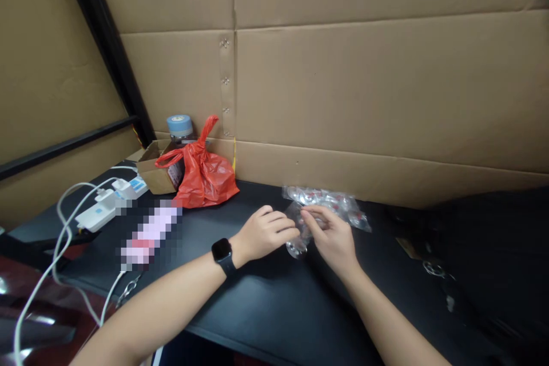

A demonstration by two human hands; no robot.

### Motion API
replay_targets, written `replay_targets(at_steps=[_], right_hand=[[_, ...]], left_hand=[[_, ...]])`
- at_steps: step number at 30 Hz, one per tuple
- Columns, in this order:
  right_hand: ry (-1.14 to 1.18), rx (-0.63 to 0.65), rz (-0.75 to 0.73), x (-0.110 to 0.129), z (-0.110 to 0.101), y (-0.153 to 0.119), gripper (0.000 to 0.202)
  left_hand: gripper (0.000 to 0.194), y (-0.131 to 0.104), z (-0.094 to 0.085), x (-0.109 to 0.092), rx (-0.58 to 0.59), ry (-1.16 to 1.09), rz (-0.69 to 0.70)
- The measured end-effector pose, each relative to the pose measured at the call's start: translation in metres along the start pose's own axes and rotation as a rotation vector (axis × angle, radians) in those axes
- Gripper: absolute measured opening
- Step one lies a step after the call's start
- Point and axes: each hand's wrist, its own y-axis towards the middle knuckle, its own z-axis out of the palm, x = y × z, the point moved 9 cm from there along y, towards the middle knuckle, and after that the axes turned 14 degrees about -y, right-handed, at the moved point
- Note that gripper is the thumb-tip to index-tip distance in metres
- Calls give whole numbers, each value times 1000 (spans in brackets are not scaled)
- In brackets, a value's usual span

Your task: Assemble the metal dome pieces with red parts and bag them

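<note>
Head view, centre: my right hand (332,234) pinches a clear plastic bag (305,230), my left hand (270,233) curled against it

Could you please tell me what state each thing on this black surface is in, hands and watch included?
Left hand: fingers bent, at the clear packet
Right hand: thumb and finger pinching the packet
Watch: worn, screen dark
Red bag: tied at the top
Cardboard box: open
Jar with blue lid: lid on
Power strip: plugs inserted
</note>
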Motion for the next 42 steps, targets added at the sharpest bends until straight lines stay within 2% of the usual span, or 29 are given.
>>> replay_targets(at_steps=[3,5,9,12,14,18,22,28,30,35,39,42], right_hand=[[31,70,-18,-3,6,4,31],[-63,90,-68,-6,5,9,31],[-440,85,-197,-21,-1,19,26],[-719,149,-147,-48,3,22,31],[-840,225,-115,-61,9,23,37],[-935,318,-102,-68,17,24,41],[-975,300,-85,-68,11,25,53],[-900,314,-121,-67,4,23,64],[-852,321,-124,-65,2,23,62],[-730,445,-154,-62,10,20,46],[-675,375,-150,-55,8,24,32],[-568,317,-110,-51,4,28,29]], left_hand=[[25,-1,4,10,20,-4,-37],[25,-4,5,26,31,25,-116],[25,-19,6,82,46,116,-401],[33,-39,16,118,123,131,-623],[36,-49,23,128,162,128,-699],[43,-55,29,127,211,132,-735],[46,-56,24,126,208,119,-761],[42,-46,10,109,121,102,-628],[39,-40,7,100,112,97,-578],[32,-28,8,77,133,41,-475],[29,-26,12,69,142,-44,-450],[27,-27,14,70,125,-157,-494]])
